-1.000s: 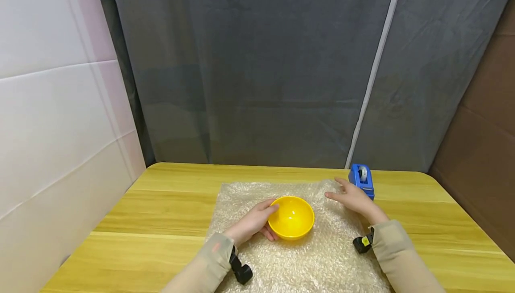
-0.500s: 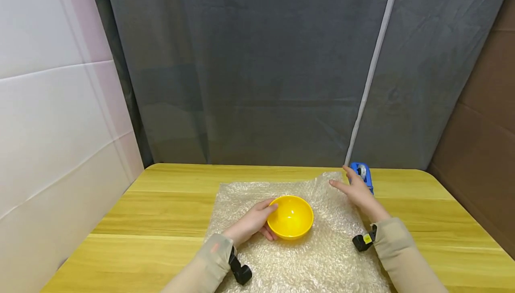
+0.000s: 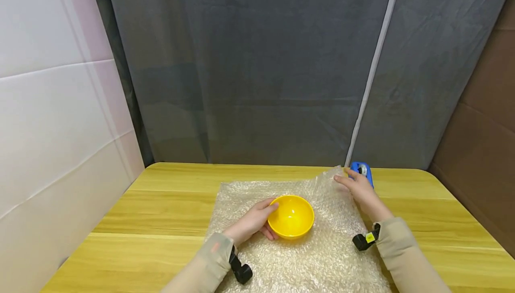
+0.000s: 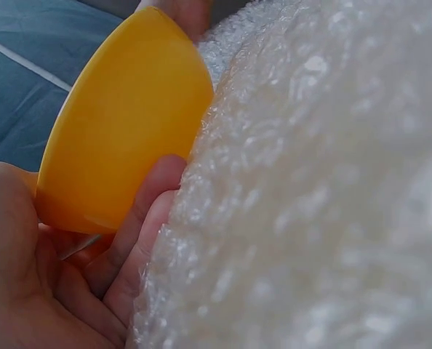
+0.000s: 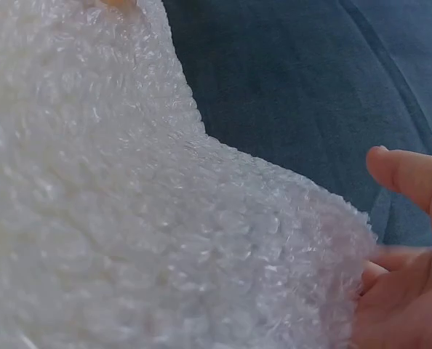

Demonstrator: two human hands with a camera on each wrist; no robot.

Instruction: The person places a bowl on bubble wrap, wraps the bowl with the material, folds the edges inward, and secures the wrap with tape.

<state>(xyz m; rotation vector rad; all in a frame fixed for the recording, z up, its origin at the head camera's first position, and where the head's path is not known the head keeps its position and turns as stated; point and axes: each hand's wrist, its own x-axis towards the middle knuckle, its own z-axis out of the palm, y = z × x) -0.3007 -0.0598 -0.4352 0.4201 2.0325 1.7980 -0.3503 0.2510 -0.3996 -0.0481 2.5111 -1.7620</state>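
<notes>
A yellow bowl (image 3: 291, 217) is tilted toward me over the sheet of bubble wrap (image 3: 310, 266). My left hand (image 3: 252, 222) grips it by its left side, thumb over the rim and fingers under the outer wall. In the left wrist view those fingers (image 4: 140, 236) also lie right against the wrap. At the far right corner of the sheet, my right hand (image 3: 363, 196) has its fingers behind the raised wrap. The right wrist view shows the thumb (image 5: 409, 174) straight and apart from the sheet, the other fingers partly hidden by it.
A blue tape dispenser (image 3: 364, 169) with a roll in it stands just beyond my right hand, partly covered by it. The wood-patterned table (image 3: 161, 221) ends at a dark grey curtain (image 3: 273, 83) behind. A white panel is on the left, a brown one on the right.
My right hand has moved away from me to the sheet's far right corner, and that corner has risen. The left hand and the bowl stay almost where they were.
</notes>
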